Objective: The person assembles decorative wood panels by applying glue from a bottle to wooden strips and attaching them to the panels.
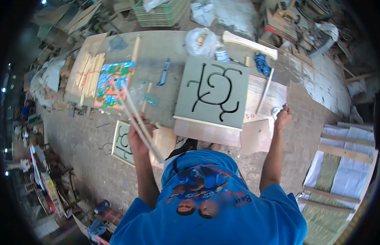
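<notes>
My left hand point(140, 134) is closed around thin wooden strips point(134, 116), which slant up over the table's left part. At the table's right edge, my right hand point(283, 117) has its fingers pinched together near a small white round object point(275, 111); whether they grip anything is too small to tell. Between the hands lies a grey-green board point(212, 92) with black curved lines, a pale strip point(208, 123) along its near edge. A thin pale stick point(265, 90) rests to the board's right.
On the table point(157, 45) are a colourful picture point(113, 83), bundled sticks point(88, 75), a blue cutter point(163, 72), a plastic bag point(201, 42), a blue cloth point(262, 64) and a shaped wooden piece point(249, 45). A smaller framed panel point(122, 142) sits low at the left.
</notes>
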### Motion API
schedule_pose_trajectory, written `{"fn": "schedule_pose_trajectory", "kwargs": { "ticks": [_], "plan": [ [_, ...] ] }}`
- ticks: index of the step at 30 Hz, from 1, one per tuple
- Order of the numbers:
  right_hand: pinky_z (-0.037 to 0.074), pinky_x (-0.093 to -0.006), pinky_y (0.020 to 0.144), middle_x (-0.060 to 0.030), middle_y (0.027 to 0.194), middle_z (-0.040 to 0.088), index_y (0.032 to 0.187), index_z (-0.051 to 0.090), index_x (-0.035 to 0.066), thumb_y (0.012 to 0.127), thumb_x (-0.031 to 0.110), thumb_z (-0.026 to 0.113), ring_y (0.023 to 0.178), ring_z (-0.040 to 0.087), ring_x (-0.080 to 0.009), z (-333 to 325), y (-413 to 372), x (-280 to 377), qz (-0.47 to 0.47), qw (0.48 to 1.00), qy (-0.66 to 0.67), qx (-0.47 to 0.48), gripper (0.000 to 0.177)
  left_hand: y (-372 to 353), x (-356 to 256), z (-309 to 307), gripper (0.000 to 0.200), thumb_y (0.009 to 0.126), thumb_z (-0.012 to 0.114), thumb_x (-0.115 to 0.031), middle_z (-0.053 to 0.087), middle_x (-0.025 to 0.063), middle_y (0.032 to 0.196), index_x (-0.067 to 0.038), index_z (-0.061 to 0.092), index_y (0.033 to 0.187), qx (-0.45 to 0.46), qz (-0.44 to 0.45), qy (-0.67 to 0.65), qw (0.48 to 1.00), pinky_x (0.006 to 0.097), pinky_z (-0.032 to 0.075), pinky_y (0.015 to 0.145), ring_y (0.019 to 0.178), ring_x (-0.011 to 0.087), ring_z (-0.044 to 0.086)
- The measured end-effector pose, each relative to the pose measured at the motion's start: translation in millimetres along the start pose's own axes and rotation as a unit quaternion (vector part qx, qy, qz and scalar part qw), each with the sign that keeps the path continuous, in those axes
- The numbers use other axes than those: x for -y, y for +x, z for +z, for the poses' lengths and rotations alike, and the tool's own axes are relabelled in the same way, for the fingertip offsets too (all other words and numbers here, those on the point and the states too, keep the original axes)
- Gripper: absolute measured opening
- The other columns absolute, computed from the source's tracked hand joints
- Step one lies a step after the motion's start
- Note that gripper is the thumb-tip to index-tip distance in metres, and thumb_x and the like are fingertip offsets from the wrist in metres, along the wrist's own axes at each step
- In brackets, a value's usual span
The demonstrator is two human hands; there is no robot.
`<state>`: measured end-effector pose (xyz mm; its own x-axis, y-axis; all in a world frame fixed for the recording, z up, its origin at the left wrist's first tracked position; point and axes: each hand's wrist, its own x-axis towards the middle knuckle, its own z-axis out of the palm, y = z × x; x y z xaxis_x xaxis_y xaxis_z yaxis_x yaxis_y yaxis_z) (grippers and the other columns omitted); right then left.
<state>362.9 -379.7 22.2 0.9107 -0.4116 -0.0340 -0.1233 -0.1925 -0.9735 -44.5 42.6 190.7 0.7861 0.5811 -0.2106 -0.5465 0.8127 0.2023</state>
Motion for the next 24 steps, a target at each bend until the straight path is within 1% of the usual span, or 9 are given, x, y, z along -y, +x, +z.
{"fn": "schedule_pose_trajectory", "kwargs": {
  "ticks": [2, 6, 9, 12, 13, 17, 21, 23, 24],
  "plan": [
    [0.029, -0.0297, 0.044, 0.0016, 0.057, 0.044, 0.075, 0.061, 0.000, 0.093, 0.023, 0.057, 0.049, 0.037, -0.0089, 0.4, -12.8, 12.3, -0.019, 0.999, 0.025, -0.033, 0.030, -1.7, -12.0, -5.9, 0.026, 0.094, 0.060, -0.013, 0.056, 0.0075, 0.100, -0.002, 0.056, 0.117, 0.041, -0.027, -0.049, 0.998, 0.0252, 0.047, 0.063, 0.075, 0.0105, 0.050],
    [0.028, -0.0282, 0.043, 0.0015, 0.054, 0.043, 0.067, 0.049, 0.006, 0.097, 0.029, 0.052, 0.048, 0.037, -0.0080, -11.2, -8.5, 4.6, -0.006, 0.995, 0.074, -0.061, 0.038, -16.4, -35.9, -15.3, 0.037, 0.091, 0.061, -0.005, 0.056, 0.0053, 0.101, -0.001, 0.047, 0.126, 0.044, -0.008, -0.061, 0.997, 0.0208, 0.047, 0.064, 0.076, 0.0075, 0.049],
    [0.029, -0.0268, 0.042, 0.0024, 0.055, 0.042, 0.073, 0.052, 0.005, 0.098, 0.027, 0.050, 0.046, 0.037, -0.0075, -45.0, -5.2, 12.3, 0.020, 0.985, 0.147, -0.087, 0.034, -32.7, -62.5, -23.1, 0.038, 0.091, 0.060, -0.003, 0.057, 0.0099, 0.111, 0.001, 0.045, 0.127, 0.071, -0.004, -0.056, 0.996, 0.0254, 0.050, 0.072, 0.081, 0.0108, 0.052],
    [0.030, -0.0262, 0.042, 0.0019, 0.056, 0.043, 0.077, 0.054, 0.003, 0.099, 0.024, 0.048, 0.045, 0.038, -0.0075, -83.6, 0.5, 10.1, -0.034, 0.991, 0.082, -0.099, 0.031, -45.5, -65.8, -11.6, 0.037, 0.092, 0.057, -0.001, 0.055, 0.0142, 0.118, 0.002, 0.044, 0.126, 0.048, 0.069, -0.119, 0.989, 0.0289, 0.051, 0.079, 0.087, 0.0143, 0.054],
    [0.038, -0.0252, 0.047, -0.0008, 0.060, 0.050, 0.081, 0.055, 0.002, 0.099, 0.023, 0.051, 0.050, 0.046, -0.0095, -95.5, -0.8, 13.3, -0.022, 0.994, 0.054, -0.089, 0.028, -47.5, -74.1, -16.8, 0.037, 0.092, 0.057, -0.001, 0.055, 0.0167, 0.119, 0.004, 0.043, 0.127, 0.053, 0.072, -0.109, 0.990, 0.0300, 0.052, 0.082, 0.091, 0.0174, 0.056],
    [0.045, -0.0253, 0.055, -0.0048, 0.070, 0.059, 0.096, 0.058, -0.002, 0.097, 0.017, 0.053, 0.058, 0.055, -0.0121, -109.6, 1.7, -14.7, -0.135, 0.987, 0.064, -0.064, 0.020, -52.9, -85.0, -21.0, 0.037, 0.092, 0.056, -0.001, 0.054, 0.0182, 0.121, 0.003, 0.043, 0.127, 0.052, 0.114, -0.061, 0.990, 0.0305, 0.052, 0.084, 0.097, 0.0183, 0.057],
    [0.045, -0.0255, 0.057, -0.0050, 0.068, 0.059, 0.096, 0.062, -0.003, 0.097, 0.023, 0.056, 0.060, 0.056, -0.0120, -99.8, -30.6, 21.1, -0.118, 0.992, 0.028, -0.023, 0.027, -47.2, -76.5, -12.8, 0.036, 0.093, 0.057, -0.004, 0.056, 0.0153, 0.115, 0.002, 0.046, 0.127, 0.027, 0.147, -0.033, 0.988, 0.0322, 0.053, 0.082, 0.096, 0.0187, 0.058],
    [0.042, -0.0254, 0.057, -0.0038, 0.063, 0.057, 0.091, 0.064, -0.004, 0.098, 0.030, 0.055, 0.057, 0.051, -0.0099, -87.2, -51.4, 56.5, -0.010, 1.000, -0.018, 0.010, 0.037, -41.7, -74.2, -8.4, 0.035, 0.090, 0.062, -0.003, 0.058, 0.0128, 0.108, 0.001, 0.051, 0.124, 0.058, -0.023, -0.075, 0.995, 0.0293, 0.053, 0.075, 0.082, 0.0151, 0.055],
    [0.042, -0.0254, 0.057, -0.0038, 0.063, 0.057, 0.091, 0.064, -0.004, 0.098, 0.030, 0.055, 0.057, 0.051, -0.0099, -76.4, -57.2, 67.4, -0.010, 1.000, -0.013, 0.019, 0.037, -35.3, -74.9, -24.9, 0.041, 0.093, 0.059, -0.011, 0.060, 0.0123, 0.116, -0.001, 0.048, 0.131, 0.062, 0.002, 0.012, 0.998, 0.0337, 0.055, 0.080, 0.090, 0.0185, 0.060]
  ]
}}
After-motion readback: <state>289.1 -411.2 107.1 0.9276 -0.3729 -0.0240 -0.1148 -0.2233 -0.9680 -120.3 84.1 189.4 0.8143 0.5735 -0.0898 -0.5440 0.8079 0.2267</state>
